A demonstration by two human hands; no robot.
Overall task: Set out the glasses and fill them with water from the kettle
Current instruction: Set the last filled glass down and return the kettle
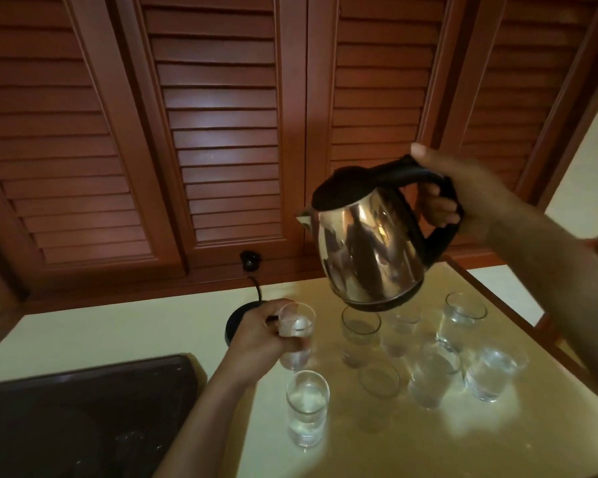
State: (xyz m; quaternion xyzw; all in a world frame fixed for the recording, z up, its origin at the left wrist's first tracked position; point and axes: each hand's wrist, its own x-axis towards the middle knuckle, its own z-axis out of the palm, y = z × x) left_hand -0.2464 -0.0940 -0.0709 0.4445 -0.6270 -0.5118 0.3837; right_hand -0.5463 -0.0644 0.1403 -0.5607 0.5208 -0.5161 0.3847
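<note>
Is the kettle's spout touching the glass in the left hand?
Apart. The head view shows the kettle spout up and to the right of the glass held by the left hand, countertop showing between.

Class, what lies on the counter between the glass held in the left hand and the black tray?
In the head view, only bare cream countertop and the left hand's forearm.

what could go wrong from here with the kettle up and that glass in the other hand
1. The kettle, tilted in the right hand, hangs over the packed glasses; lowering it might knock one over.
2. Its spout is not directly above the held glass in the left hand, so a pour may splash the counter.
3. The kettle base and cord sit right behind that hand, where spilled water could reach.
</note>
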